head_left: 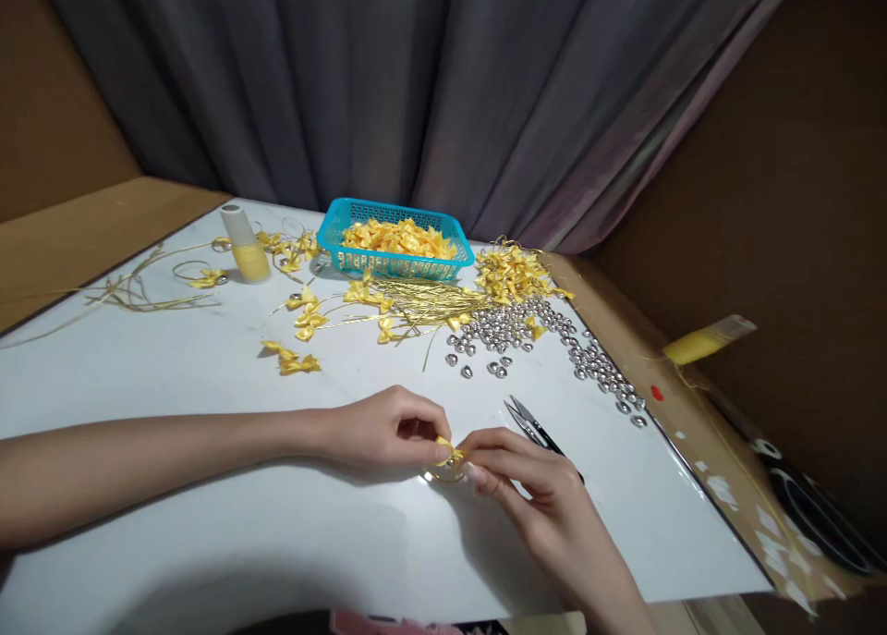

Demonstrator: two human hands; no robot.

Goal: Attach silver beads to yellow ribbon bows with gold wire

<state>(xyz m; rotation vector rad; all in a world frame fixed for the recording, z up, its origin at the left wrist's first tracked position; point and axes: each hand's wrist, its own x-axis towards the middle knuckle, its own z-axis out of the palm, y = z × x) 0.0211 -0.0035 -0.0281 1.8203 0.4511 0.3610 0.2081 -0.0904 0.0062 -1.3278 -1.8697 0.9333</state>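
Note:
Low over the front of the white board, my left hand and my right hand meet at a small yellow ribbon bow. Thumb and forefinger of the left pinch its left side, and the right fingertips close on its right side. A loop of gold cord hangs just below the bow, with a bit of silver at its middle. Part of the bow is hidden by the fingers. Right behind my right hand lie small thread snips, blades pointing away.
A blue basket of yellow bows stands at the back. Near it are gold cords, a pile of bows and many silver beads. A glue bottle stands left; another bottle and black scissors are right.

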